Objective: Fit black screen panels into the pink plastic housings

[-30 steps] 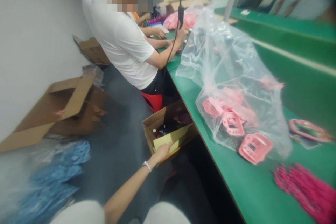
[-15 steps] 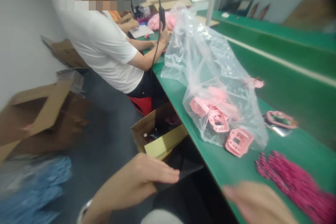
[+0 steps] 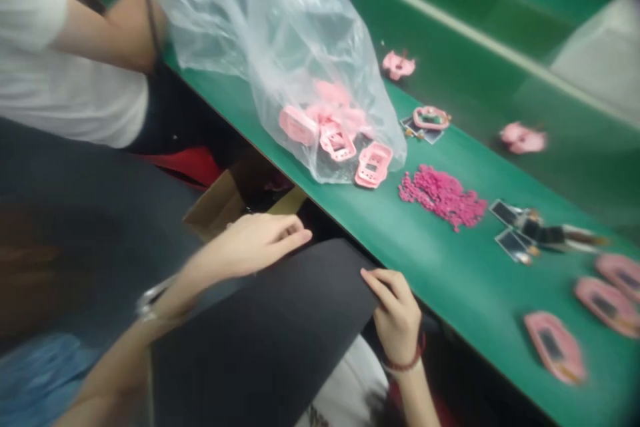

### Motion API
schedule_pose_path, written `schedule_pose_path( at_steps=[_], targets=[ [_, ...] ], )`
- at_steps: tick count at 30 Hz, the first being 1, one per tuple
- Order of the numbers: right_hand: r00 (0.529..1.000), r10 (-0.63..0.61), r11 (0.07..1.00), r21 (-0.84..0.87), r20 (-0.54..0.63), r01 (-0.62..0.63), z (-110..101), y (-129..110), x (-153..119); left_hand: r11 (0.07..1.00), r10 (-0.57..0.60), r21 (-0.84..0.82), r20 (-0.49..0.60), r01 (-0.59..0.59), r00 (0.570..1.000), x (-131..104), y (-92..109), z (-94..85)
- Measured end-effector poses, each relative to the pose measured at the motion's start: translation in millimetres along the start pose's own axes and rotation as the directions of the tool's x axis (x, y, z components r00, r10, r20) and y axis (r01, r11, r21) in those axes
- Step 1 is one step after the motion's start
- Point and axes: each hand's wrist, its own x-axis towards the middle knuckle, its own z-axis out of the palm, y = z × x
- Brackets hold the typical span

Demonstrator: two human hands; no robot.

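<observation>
A large flat black sheet [image 3: 270,340] slants across my lap beside the table edge. My right hand [image 3: 397,313], with a red band at its wrist, pinches the sheet's right corner between thumb and fingers. At the sheet's upper edge is my left hand [image 3: 265,240], wearing a silver band; its fingers are loosely bent with a gap between thumb and forefinger. Whether it touches the sheet I cannot tell. On the table, a clear plastic bag [image 3: 280,33] holds several pink plastic casings [image 3: 337,140], and one pink casing [image 3: 374,165] lies at its mouth.
Small magenta pieces [image 3: 443,197] are heaped on the green table [image 3: 350,210]. Small screens [image 3: 515,243] and pink casings with screens [image 3: 555,347] lie to the right. A cardboard box [image 3: 215,207] stands under the table. A co-worker's white sleeve [image 3: 35,13] is at upper left.
My view has swung down and right. The black sheet now spreads wide between my hands, and my right hand has come off the table side to its corner.
</observation>
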Motion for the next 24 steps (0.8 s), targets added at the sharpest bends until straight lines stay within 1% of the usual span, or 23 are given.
schedule_pose_path(
  at_steps=[1,2,3,4,5,6,7,8,9,11,14,17,18,19,20,21,22,23,24],
  targets=[
    [0.999,0.004,1.000,-0.007,-0.038,-0.004,-1,0,-3,0.997,0.039,-0.068,0.184,-0.026,0.982,9,13,25.2],
    [0.998,-0.003,1.000,-0.021,-0.071,0.002,-2,1,-6,0.978,0.098,-0.209,0.404,-0.013,0.909,16,21,48.7],
    [0.995,-0.015,0.999,-0.040,-0.096,0.011,-2,2,-8,0.928,0.153,-0.364,0.567,0.079,0.810,21,27,68.8],
    [0.993,-0.028,0.998,-0.057,-0.113,0.021,-3,3,-11,0.858,0.214,-0.474,0.679,0.198,0.702,24,29,84.5],
    [0.992,-0.036,0.997,-0.069,-0.125,0.028,-4,4,-14,0.778,0.272,-0.547,0.737,0.309,0.619,25,29,95.6],
    [0.990,-0.042,0.997,-0.072,-0.135,0.033,-5,4,-18,0.708,0.307,-0.586,0.757,0.393,0.577,26,28,102.3],
    [0.989,-0.046,0.997,-0.069,-0.142,0.036,-6,4,-23,0.661,0.322,-0.608,0.759,0.439,0.567,27,27,105.2],
    [0.987,-0.051,0.997,-0.063,-0.149,0.042,-8,3,-28,0.639,0.320,-0.621,0.751,0.454,0.577,27,26,105.2],
    [0.986,-0.059,0.997,-0.056,-0.156,0.051,-10,2,-33,0.635,0.306,-0.625,0.744,0.454,0.594,27,26,103.6],
    [0.984,-0.071,0.997,-0.041,-0.166,0.065,-13,-1,-44,0.657,0.274,-0.609,0.742,0.444,0.612,29,27,98.7],
    [0.987,-0.077,0.997,-0.021,-0.143,0.075,-15,-6,-52,0.707,0.257,-0.571,0.758,0.418,0.600,32,32,95.1],
    [0.995,-0.090,0.996,0.012,-0.052,0.091,-21,-13,-50,0.756,0.259,-0.535,0.773,0.376,0.579,35,34,93.7],
    [0.995,-0.092,0.995,0.026,-0.027,0.092,-26,-16,-49,0.776,0.241,-0.517,0.772,0.360,0.588,37,34,91.9],
    [0.997,-0.079,0.996,0.043,-0.011,0.079,-32,-19,-50,0.795,0.207,-0.501,0.753,0.341,0.624,39,32,89.0],
    [0.999,-0.041,0.997,0.063,-0.005,0.041,-41,-20,-53,0.812,0.167,-0.487,0.720,0.320,0.673,41,29,84.9],
    [0.999,0.030,0.996,0.081,-0.016,-0.029,-52,-19,-59,0.827,0.129,-0.477,0.676,0.298,0.725,44,24,79.6],
    [0.989,0.138,0.986,0.101,-0.044,-0.133,-63,-17,-70,0.838,0.096,-0.471,0.624,0.275,0.775,47,18,73.4],
    [0.958,0.274,0.957,0.128,-0.090,-0.261,-75,-12,-84,0.850,0.089,-0.461,0.601,0.253,0.794,51,12,66.8],
    [0.889,0.427,0.901,0.162,-0.166,-0.403,-87,-6,-101,0.861,0.092,-0.450,0.595,0.237,0.798,55,5,60.1]
  ],
)
